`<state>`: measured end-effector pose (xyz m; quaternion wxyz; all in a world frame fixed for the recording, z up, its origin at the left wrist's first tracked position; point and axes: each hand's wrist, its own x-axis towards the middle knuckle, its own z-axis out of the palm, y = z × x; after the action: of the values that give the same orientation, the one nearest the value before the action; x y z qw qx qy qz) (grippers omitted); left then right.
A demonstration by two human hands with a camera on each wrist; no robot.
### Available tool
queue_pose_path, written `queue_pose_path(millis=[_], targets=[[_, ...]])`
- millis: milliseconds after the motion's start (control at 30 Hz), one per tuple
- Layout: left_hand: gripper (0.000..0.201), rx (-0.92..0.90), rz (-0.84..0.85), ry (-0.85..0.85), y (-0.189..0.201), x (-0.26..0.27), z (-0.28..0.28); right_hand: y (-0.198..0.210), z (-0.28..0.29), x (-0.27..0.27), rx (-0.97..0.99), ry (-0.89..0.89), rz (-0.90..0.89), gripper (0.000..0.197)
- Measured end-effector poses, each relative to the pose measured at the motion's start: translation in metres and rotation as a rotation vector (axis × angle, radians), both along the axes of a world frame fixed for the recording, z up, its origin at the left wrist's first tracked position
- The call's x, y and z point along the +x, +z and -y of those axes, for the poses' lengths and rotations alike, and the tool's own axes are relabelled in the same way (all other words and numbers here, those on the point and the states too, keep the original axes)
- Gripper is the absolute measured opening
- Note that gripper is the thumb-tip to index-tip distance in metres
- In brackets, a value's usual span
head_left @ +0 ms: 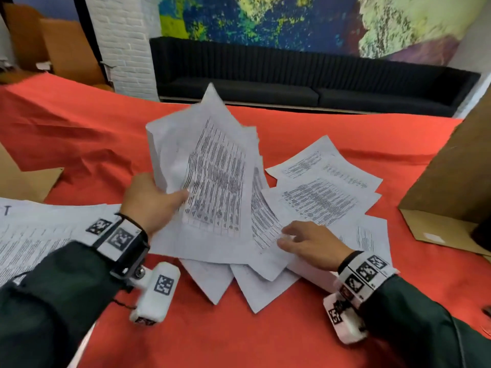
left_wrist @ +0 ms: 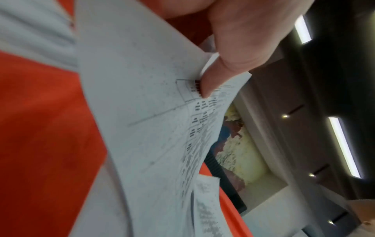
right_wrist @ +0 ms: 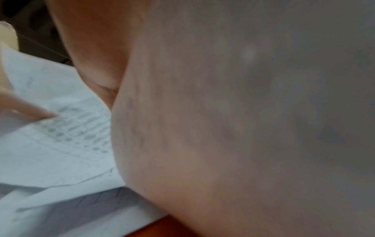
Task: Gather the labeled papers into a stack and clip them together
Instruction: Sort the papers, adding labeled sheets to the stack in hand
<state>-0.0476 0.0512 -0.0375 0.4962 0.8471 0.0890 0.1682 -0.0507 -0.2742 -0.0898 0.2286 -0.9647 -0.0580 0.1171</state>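
Note:
My left hand [head_left: 156,197] grips a loose bunch of printed papers [head_left: 212,171] and holds it tilted up off the red cloth. In the left wrist view its thumb [left_wrist: 215,80] pinches the top sheet [left_wrist: 146,112]. My right hand [head_left: 305,240] lies flat with straight fingers on sheets fanned out on the table [head_left: 265,277]. More printed papers [head_left: 324,187] lie spread to the right of it. The right wrist view is blurred; it shows the palm [right_wrist: 223,128] close over a printed sheet [right_wrist: 61,144]. No clip is visible.
A red cloth [head_left: 79,134] covers the table. Another pile of papers [head_left: 34,235] lies at the left edge. Cardboard pieces stand at the right [head_left: 451,181] and lie at the left [head_left: 24,181]. A black sofa [head_left: 292,75] is beyond the table.

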Motion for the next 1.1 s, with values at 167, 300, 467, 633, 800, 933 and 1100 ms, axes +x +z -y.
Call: queue_pose_path(millis=[167,300,467,633,800,933,1100], targets=[[0.058,0.039,0.228,-0.109,0.072,-0.004,-0.014,0.015,0.005,0.008,0.363,-0.144,-0.027,0.103],[0.051,-0.043,0.382,-0.216,0.105,-0.007,-0.026,0.045,-0.006,0.014,0.747,-0.245,0.137,0.127],[0.039,-0.274,0.345,-0.364,0.103,-0.007,-0.015,0.086,-0.026,0.021,1.226,-0.124,0.309,0.06],[0.039,-0.446,0.36,-0.489,0.078,-0.004,0.018,0.116,-0.039,0.024,1.412,-0.113,0.421,0.023],[0.027,-0.585,0.409,-0.3,0.036,0.016,0.028,0.117,-0.033,0.016,1.468,-0.131,0.33,0.056],[0.028,-0.452,0.338,-0.279,0.014,0.022,0.029,0.118,-0.025,0.011,1.198,-0.095,0.527,0.019],[0.021,-0.406,0.311,-0.322,0.012,0.026,0.019,0.129,-0.004,0.016,1.298,-0.302,0.626,0.028]])
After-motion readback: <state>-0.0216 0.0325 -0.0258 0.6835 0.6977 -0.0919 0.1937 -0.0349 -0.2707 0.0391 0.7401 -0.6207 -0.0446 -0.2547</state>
